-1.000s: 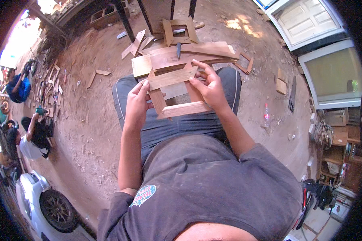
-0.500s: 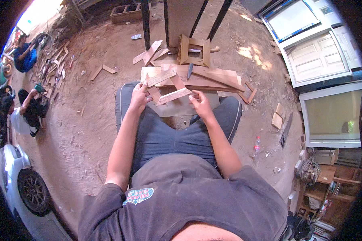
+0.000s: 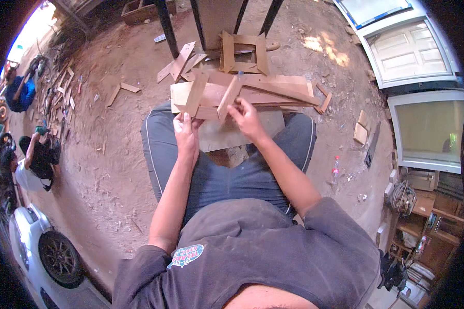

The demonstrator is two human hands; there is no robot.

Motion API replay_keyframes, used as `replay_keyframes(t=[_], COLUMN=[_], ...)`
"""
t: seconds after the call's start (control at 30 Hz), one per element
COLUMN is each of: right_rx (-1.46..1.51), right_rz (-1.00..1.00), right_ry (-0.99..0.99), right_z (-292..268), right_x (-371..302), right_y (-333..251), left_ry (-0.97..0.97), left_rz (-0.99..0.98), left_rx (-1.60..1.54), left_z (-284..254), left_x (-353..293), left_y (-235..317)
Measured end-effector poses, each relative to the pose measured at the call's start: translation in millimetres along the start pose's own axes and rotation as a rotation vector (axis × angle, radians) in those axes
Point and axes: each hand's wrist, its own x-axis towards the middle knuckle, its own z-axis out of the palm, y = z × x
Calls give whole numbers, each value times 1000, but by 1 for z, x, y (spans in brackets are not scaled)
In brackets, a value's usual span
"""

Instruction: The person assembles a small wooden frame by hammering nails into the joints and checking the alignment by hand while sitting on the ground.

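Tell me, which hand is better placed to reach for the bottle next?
Probably the right hand: it is nearer the bottle, which is on that side. The left hand is farther away and holds the frame.

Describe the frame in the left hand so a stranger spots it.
Start at the dark trousers; wooden boards lie beyond. In front of them, the left hand grips the wooden frame. Unlike the similar frame behind the boards, it is held.

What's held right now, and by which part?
A wooden frame: the left hand grips its near left corner; the right hand is at its right strip, grip unclear.
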Motion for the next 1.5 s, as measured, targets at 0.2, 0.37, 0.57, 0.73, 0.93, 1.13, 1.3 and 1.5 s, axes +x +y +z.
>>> replay_keyframes(t=[0.2,0.37,0.57,0.73,0.93,1.13,1.3,1.5], right_rx=[-138,-432,-710,-805,-638,-510,-574,-628], right_rz=[-137,-281,-410,-441,-554,-309,-250,-149], right_ry=[92,52,34,65,280,421,231,312], right_z=[-18,-33,-38,-36,-30,-5,31,57], right_x=[51,55,58,54,51,20,16,36], right_y=[-13,1,7,-4,-13,-34,-24,-37], left_ry=[-248,-423,-480,-524,-537,-507,-572,-585], left_rz=[219,466,544,587,529,544,619,624], left_rx=[581,1250,1323,1387,1384,1404,1457,1386], left_z=[-5,-23,-24,-18,-23,-17,5,-4], left_x=[35,68,76,86,94,86,84,90], left_y=[37,56,46,44,34,36,42,31])
